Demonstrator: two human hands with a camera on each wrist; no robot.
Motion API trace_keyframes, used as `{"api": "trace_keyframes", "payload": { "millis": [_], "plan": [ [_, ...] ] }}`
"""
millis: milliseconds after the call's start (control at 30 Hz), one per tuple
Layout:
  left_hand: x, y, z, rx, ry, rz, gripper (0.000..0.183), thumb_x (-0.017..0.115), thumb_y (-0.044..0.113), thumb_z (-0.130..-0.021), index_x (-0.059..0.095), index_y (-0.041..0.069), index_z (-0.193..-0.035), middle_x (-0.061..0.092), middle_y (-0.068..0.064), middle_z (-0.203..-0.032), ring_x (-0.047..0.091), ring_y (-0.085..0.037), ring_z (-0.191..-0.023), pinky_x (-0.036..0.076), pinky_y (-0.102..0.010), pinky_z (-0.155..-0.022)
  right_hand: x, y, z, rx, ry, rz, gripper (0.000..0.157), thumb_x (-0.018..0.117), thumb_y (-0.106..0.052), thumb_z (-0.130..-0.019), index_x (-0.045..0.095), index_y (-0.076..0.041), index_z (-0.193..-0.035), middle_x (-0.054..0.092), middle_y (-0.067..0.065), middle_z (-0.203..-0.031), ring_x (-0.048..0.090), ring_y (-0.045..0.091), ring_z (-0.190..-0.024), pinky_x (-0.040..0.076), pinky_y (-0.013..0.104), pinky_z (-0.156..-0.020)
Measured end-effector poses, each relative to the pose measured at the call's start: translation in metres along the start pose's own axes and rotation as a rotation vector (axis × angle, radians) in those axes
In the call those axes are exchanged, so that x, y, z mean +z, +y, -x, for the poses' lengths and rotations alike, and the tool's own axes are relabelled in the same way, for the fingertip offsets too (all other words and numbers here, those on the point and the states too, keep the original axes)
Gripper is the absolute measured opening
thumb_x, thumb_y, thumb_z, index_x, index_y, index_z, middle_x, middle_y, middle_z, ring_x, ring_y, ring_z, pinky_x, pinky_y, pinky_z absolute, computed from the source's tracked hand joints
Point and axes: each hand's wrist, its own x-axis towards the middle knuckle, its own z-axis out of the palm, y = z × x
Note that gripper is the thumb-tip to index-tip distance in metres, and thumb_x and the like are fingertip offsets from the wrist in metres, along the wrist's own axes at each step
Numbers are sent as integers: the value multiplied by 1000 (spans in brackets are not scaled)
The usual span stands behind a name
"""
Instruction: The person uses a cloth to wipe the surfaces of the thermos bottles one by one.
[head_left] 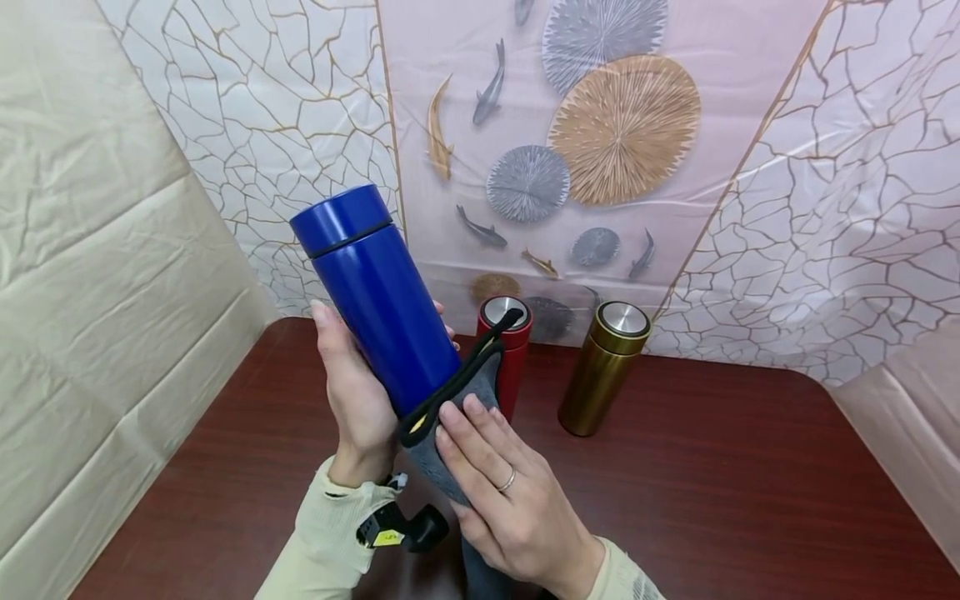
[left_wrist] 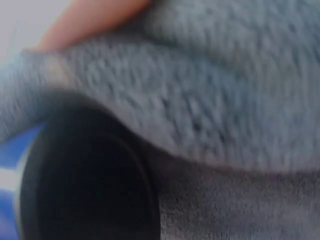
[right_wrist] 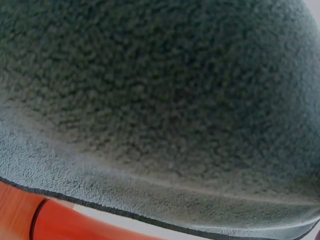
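A blue insulated bottle (head_left: pixel 386 312) leans to the upper left in my left hand (head_left: pixel 358 408), which grips it with the thumb on the near left side and fingertips behind. A grey fleecy cloth (head_left: pixel 480 379) with black edging covers its lower end. My right hand (head_left: pixel 517 492), wearing a ring, lays its nearly straight fingers flat on the cloth, pressing it to the bottle. In the left wrist view the cloth (left_wrist: pixel 200 115) drapes beside a dark round end (left_wrist: pixel 90 185) of the bottle. The right wrist view is mostly filled by cloth (right_wrist: pixel 160 100).
Behind the cloth stands a red bottle (head_left: pixel 513 367) with a silver-topped lid. To its right is a gold bottle (head_left: pixel 600 375), also upright on the dark red-brown table (head_left: pixel 712 467). Patterned sheets (head_left: pixel 300 92) hang behind the table. A small black camera (head_left: pixel 427 529) sits on my left wrist.
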Motion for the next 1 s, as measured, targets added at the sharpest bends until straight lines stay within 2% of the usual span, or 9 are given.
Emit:
{"api": "trace_keyframes", "payload": {
  "millis": [100,233,333,433,500,533,733,833,1000],
  "plan": [
    [2,2,2,-40,33,-3,67,21,64,-105,47,13,-141,70,-8,-107,74,-20,-84,63,-39,-79,2,0,1,-1,-6,5,48,42,-20,-108,51,14,-140,40,28,-157,28,37,-155,21,42,-128],
    [4,1,7,-85,46,4,68,22,64,-104,46,13,-142,70,-7,-109,74,-20,-88,63,-38,-82,5,1,2,15,-9,27,49,40,-20,-109,46,14,-144,34,26,-161,26,37,-155,22,42,-128],
    [9,-3,12,-94,64,18,69,25,64,-104,47,10,-141,70,-4,-111,71,-18,-94,60,-34,-86,4,1,2,44,2,20,50,39,-20,-110,43,15,-145,31,26,-162,24,37,-156,23,41,-127],
    [18,-11,16,-83,33,13,67,25,59,-107,50,5,-140,70,0,-112,68,-16,-99,57,-32,-91,0,3,-2,77,39,1,50,40,-18,-109,40,16,-146,28,27,-163,21,38,-157,22,41,-128],
    [25,-19,21,-88,-28,-11,65,25,55,-109,51,4,-139,69,0,-114,67,-14,-103,54,-31,-96,-4,4,-6,109,78,-11,50,40,-16,-109,38,17,-147,26,27,-164,19,38,-157,20,42,-129],
    [27,-23,22,-77,-90,-34,64,23,52,-110,50,4,-141,68,-1,-117,66,-15,-105,53,-32,-99,-6,5,-9,130,102,-18,51,40,-15,-109,37,17,-148,24,26,-165,17,37,-158,18,42,-129],
    [39,-46,37,28,-395,-334,46,22,32,-113,45,9,-145,65,-10,-125,62,-18,-112,51,-33,-101,-25,10,-21,324,305,-42,52,43,-11,-108,30,12,-153,18,20,-169,12,31,-160,12,44,-131],
    [43,-54,45,53,-481,-439,39,24,30,-113,47,11,-139,69,-8,-117,64,-15,-105,53,-31,-96,-37,17,-25,412,409,-67,52,44,-6,-107,29,13,-152,18,24,-168,14,32,-160,13,45,-130],
    [46,-61,51,39,-544,-448,39,26,33,-113,44,13,-141,71,-6,-118,66,-13,-104,55,-31,-95,-48,22,-25,492,464,-71,52,44,2,-104,27,19,-149,17,34,-164,16,32,-159,17,43,-129]
  ]
}}
